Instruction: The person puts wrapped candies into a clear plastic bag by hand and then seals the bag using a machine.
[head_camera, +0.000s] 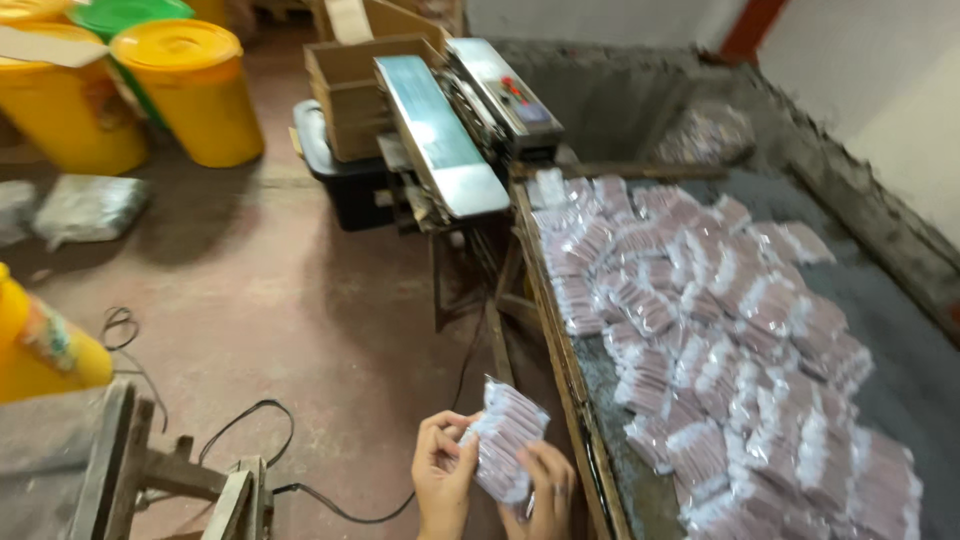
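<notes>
Both hands, left hand (442, 470) and right hand (545, 490), pinch the edges of a small clear plastic packet of pinkish sticks (507, 438) — looks light, crinkly, kinda slippery, so edge grips seem best.

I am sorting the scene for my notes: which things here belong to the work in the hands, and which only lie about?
In the work:
- left hand and right hand, both holding one clear packet
- pile of packets on the table
- sealing machine

Lying about:
- yellow drums
- cardboard box
- black cable
</notes>
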